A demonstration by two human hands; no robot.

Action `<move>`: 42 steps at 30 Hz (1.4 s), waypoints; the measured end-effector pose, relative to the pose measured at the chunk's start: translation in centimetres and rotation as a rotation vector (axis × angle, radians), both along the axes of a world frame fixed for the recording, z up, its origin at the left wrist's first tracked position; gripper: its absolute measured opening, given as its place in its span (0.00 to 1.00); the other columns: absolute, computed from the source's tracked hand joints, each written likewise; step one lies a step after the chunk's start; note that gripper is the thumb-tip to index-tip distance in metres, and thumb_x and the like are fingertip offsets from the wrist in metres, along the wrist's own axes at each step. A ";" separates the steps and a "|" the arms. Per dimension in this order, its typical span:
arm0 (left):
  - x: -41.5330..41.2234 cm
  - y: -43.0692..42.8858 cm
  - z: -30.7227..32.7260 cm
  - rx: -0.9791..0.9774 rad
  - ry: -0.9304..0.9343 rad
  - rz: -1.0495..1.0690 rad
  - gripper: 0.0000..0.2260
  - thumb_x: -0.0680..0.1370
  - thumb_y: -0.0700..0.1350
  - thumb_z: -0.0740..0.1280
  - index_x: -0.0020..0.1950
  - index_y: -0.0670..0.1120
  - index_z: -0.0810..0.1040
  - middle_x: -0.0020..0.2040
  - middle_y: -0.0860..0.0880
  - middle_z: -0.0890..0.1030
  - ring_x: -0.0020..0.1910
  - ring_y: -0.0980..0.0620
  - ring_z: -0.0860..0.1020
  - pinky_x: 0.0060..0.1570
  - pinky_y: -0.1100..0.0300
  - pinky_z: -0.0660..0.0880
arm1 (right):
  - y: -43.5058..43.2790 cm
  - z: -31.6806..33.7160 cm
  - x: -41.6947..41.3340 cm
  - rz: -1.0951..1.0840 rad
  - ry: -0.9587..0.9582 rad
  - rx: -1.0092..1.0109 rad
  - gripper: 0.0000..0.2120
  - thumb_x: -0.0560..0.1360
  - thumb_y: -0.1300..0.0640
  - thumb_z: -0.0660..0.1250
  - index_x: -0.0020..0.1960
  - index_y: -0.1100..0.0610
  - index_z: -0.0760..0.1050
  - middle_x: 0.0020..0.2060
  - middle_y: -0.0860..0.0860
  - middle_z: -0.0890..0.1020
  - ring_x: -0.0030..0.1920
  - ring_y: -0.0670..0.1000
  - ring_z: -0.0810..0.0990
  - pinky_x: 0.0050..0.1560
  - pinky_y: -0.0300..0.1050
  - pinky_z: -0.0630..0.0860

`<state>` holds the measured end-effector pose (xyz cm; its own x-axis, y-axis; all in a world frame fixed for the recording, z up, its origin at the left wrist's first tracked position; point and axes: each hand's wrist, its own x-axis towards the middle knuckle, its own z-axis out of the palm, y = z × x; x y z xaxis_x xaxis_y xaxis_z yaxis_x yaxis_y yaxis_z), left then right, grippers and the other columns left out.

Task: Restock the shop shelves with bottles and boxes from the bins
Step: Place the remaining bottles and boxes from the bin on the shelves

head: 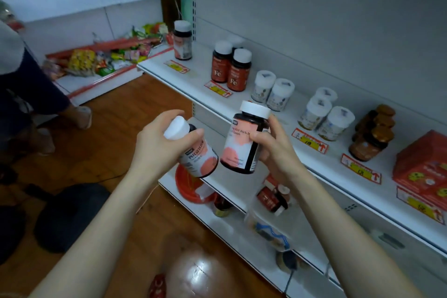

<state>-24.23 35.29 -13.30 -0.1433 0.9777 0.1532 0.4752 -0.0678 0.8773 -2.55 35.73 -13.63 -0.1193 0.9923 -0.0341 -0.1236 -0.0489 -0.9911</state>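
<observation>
My left hand [157, 143] grips a dark bottle [198, 157] with a white cap and pink-white label, tilted to the left. My right hand [273, 145] holds a matching bottle [244, 143] nearly upright. Both hang in front of the white shelf [254, 113]. A third bottle of this kind [182, 40] stands at the shelf's far left end. To its right stand red "Fe" bottles [229, 68], white-capped jars [273, 91], brown jars [372, 133] and a red box [425, 167].
A lower shelf [229, 203] holds a red plate [188, 186], small bottles and a clear bag. Another person's legs [48, 104] stand at the left on the wooden floor. A far shelf [101, 60] holds colourful snack packs. Dark cushions [70, 215] lie on the floor.
</observation>
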 end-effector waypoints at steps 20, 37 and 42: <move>-15.8 9.9 2.0 0.004 -0.011 -0.111 0.23 0.68 0.54 0.73 0.62 0.53 0.74 0.55 0.56 0.73 0.56 0.55 0.71 0.49 0.60 0.73 | 9.8 3.5 -15.7 -0.218 -0.221 0.093 0.15 0.68 0.56 0.73 0.53 0.52 0.75 0.49 0.50 0.81 0.49 0.48 0.80 0.45 0.37 0.77; -18.1 20.4 1.3 -0.032 -0.040 -0.079 0.24 0.68 0.54 0.73 0.62 0.51 0.73 0.54 0.55 0.74 0.52 0.55 0.73 0.44 0.66 0.73 | 22.0 5.0 -16.7 -0.098 -0.866 0.115 0.17 0.65 0.54 0.74 0.51 0.52 0.72 0.48 0.48 0.75 0.47 0.47 0.74 0.45 0.42 0.72; -17.6 24.7 2.3 0.007 -0.034 -0.099 0.24 0.69 0.53 0.72 0.63 0.50 0.73 0.53 0.55 0.72 0.52 0.56 0.72 0.43 0.68 0.70 | 26.5 7.2 -15.7 -0.065 -0.969 0.130 0.24 0.67 0.54 0.72 0.62 0.51 0.69 0.51 0.46 0.75 0.51 0.48 0.75 0.47 0.41 0.72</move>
<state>-41.79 60.03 -11.00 -0.0511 0.9863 0.1570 0.4353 -0.1195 0.8923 -18.22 62.20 -6.42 -0.0426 0.9989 0.0218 0.7483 0.0464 -0.6618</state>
